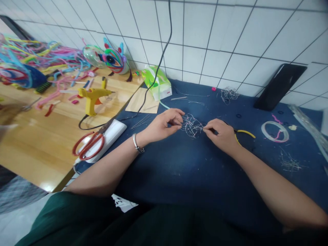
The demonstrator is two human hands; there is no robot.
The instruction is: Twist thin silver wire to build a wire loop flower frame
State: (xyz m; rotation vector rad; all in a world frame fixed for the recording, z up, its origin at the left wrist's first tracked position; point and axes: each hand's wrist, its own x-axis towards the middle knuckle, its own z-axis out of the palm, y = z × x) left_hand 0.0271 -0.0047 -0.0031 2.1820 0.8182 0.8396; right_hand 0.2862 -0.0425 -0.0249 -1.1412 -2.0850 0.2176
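A loose tangle of thin silvery wire [192,125] with reddish bits lies between my two hands above the dark blue table cover. My left hand [169,123], with a silver bangle at the wrist, has its fingers curled round the left edge of the tangle. Its thumb and fingertips touch the wire. On the other side, my right hand [217,132] pinches a wire end between thumb and forefinger. Yellow-handled pliers [244,132] lie partly hidden behind the right hand.
Another wire tangle [229,95] sits by the tiled wall, near a leaning black phone [280,87]. Wire clippings [291,163] and a tubing coil [263,131] lie right. Left are red-handled scissors [87,145], a yellow glue gun [90,100] and a tissue pack [156,82]. A black cable [164,51] hangs down.
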